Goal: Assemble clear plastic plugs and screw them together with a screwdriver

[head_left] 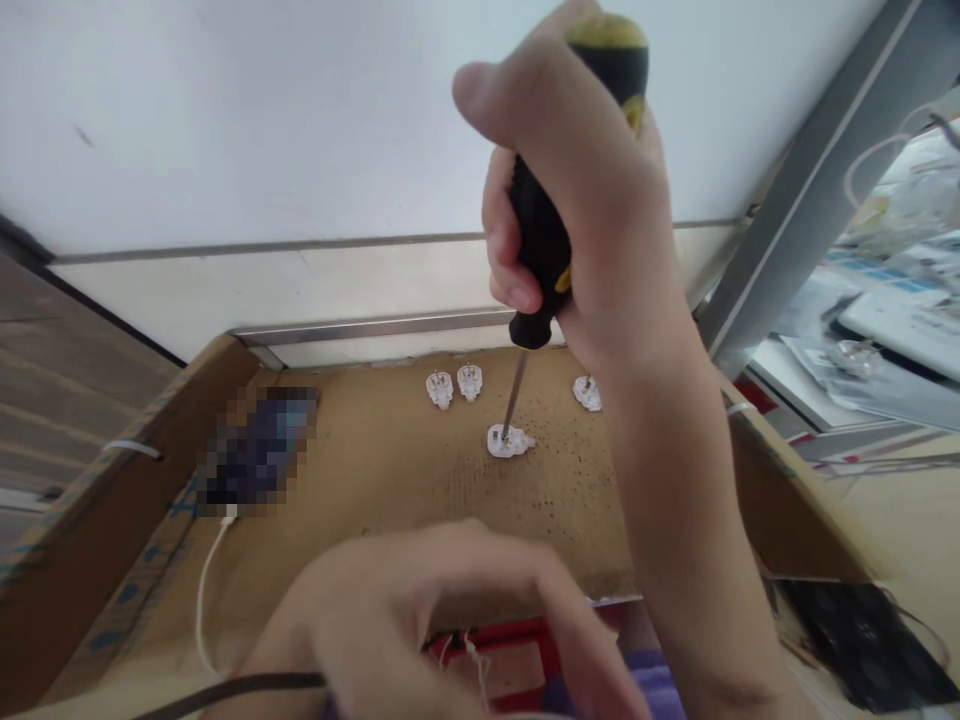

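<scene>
My right hand [592,170] is wrapped round the black and yellow handle of a screwdriver [541,240]. Its shaft points down, and the tip meets a small clear-white plug part [510,441] lying on the cardboard. Metal pieces show in that plug part. At the bottom, close to the camera, is my left hand [390,610], slightly blurred. Its fingers are bent but apart, and I see nothing between them. Two similar plug parts, one [439,389] beside the other [470,381], lie farther back. Another plug part [587,392] is partly hidden by my right forearm.
The cardboard work surface [375,480] has raised sides. A pixelated dark object [262,445] with a white cable [201,590] lies at left. Below the front edge is a red container [517,650] with wires. Clear bags [915,200] lie at right. A white panel [262,120] stands behind.
</scene>
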Available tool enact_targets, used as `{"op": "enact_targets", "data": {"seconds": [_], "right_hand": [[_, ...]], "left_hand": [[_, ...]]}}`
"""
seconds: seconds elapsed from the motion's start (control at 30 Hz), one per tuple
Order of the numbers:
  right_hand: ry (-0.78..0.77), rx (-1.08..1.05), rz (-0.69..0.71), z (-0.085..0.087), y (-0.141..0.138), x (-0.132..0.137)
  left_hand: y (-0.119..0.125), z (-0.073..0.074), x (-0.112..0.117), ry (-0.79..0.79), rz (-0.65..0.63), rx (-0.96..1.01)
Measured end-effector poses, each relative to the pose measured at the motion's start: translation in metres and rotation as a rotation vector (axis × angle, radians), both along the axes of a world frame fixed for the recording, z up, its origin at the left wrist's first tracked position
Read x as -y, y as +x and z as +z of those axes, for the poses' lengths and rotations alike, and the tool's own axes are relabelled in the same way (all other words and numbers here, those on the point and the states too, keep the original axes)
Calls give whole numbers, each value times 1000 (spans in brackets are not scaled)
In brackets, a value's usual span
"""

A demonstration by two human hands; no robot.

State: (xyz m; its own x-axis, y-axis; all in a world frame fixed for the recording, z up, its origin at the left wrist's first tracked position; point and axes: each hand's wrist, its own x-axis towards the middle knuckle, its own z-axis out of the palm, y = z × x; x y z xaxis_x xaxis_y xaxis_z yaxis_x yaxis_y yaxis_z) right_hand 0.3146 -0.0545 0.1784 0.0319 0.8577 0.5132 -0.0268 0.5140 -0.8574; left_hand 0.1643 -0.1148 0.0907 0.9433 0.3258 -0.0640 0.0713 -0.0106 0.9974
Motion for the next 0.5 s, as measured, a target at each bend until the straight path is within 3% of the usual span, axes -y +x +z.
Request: {"op": "enact_targets", "data": {"seconds": [0.07,0.1,0.17,0.2,0.33,0.5], "right_hand": [[41,10,-37,-4,0,-2],[63,13,-78,-6,-1,-2],[111,5,-194,-10,-3,-3],[145,-19,-260,-11,-5,-3],[308,-165,-442,-14,-12,-5],[408,-136,-363,-17,-13,-1]], "left_hand": [[3,-12,-17,139,136,-75],[6,-22,-27,244,281,-130],[11,-47,-48,517,704,-211],[14,-60,-57,644,820,-262],[28,-100,-71,887,710,-453],[36,-110,-65,944,764,-493]]}}
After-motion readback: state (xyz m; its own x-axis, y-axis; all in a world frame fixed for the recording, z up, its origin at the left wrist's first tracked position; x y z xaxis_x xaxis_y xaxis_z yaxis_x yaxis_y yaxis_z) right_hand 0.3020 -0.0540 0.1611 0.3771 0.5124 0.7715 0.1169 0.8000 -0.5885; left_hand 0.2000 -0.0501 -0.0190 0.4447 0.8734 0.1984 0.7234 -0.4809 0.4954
